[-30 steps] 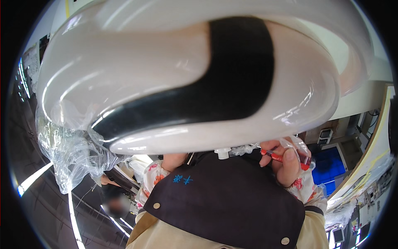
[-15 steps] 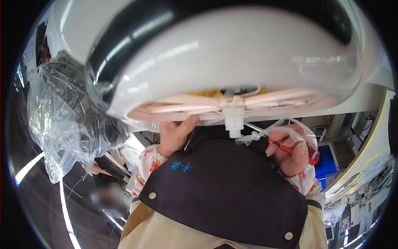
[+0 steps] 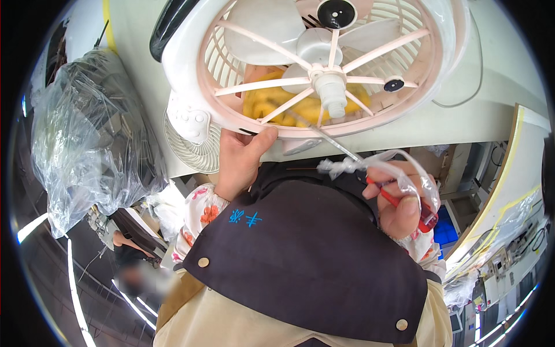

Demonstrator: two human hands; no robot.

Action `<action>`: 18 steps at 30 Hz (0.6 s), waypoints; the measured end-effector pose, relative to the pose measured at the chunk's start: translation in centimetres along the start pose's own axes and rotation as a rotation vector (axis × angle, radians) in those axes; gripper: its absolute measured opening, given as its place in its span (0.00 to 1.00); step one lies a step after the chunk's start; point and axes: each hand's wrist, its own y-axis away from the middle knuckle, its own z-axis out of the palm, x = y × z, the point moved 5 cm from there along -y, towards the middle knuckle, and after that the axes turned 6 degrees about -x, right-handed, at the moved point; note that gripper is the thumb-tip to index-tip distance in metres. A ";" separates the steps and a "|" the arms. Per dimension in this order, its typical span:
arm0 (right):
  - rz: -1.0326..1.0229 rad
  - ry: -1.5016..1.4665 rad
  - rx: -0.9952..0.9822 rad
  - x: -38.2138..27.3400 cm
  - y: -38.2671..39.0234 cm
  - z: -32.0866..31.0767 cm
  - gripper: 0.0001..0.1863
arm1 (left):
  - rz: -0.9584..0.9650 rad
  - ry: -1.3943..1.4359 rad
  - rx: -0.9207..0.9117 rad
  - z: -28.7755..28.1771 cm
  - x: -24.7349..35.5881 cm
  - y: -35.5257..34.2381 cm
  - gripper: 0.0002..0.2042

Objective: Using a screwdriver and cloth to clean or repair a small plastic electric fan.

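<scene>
Gripping the lower rim of the white fan [image 3: 312,63], the left hand [image 3: 240,159] is pressing its thumb along the edge, holding the fan up close over the white table [image 3: 462,115]. The right hand [image 3: 399,202] is closing around a red-handled screwdriver [image 3: 370,173] and a scrap of clear plastic [image 3: 399,168], the thin shaft pointing up toward the fan's hub. A bulging plastic bag [image 3: 87,144] is sitting off to the left.

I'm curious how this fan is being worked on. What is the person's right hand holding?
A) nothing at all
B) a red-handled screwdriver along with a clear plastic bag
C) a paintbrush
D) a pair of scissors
B: the right hand grips a red-handled screwdriver whose thin shaft points up toward the fan, with a clear plastic bag bunched in the same hand.
</scene>
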 end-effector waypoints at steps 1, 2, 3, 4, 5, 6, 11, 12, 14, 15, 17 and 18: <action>0.076 0.090 -0.084 -0.1 -0.3 0.3 0.17 | 0.034 -0.020 -0.011 0.2 0.2 -0.1 0.27; 0.127 0.113 -0.115 -0.3 -0.7 0.2 0.18 | 0.060 -0.037 -0.016 0.4 0.3 -0.2 0.30; 0.147 0.178 -0.129 -0.3 -1.0 0.6 0.16 | 0.063 -0.033 -0.029 0.6 0.3 -0.2 0.30; 0.120 0.269 -0.212 -0.3 -1.5 1.0 0.14 | 0.069 -0.030 -0.018 0.6 0.4 -0.3 0.30; 0.094 0.399 -0.285 -0.2 -1.9 1.6 0.12 | 0.077 -0.030 -0.004 0.6 0.5 -0.3 0.31; 0.092 0.401 -0.284 0.2 -2.3 2.0 0.12 | 0.079 -0.030 -0.007 0.6 0.5 -0.2 0.31; -0.359 0.546 -0.243 1.2 -3.8 4.9 0.14 | 0.083 -0.035 -0.058 1.0 0.7 -0.2 0.29; -0.484 0.566 -0.227 1.0 -3.8 5.4 0.14 | 0.085 -0.030 -0.059 1.0 0.7 -0.2 0.29; -0.482 0.552 -0.239 1.5 -4.3 6.1 0.14 | 0.089 -0.012 -0.038 1.0 0.5 0.0 0.27; -0.468 0.518 -0.233 1.5 -4.5 6.1 0.13 | 0.075 -0.013 -0.020 0.9 0.4 0.0 0.27; -0.455 0.489 -0.227 0.9 -4.4 6.0 0.12 | 0.035 0.041 -0.005 0.6 0.1 0.0 0.28; -0.261 0.443 -0.189 1.1 -4.4 5.3 0.11 | 0.051 0.045 -0.020 0.6 0.1 0.0 0.28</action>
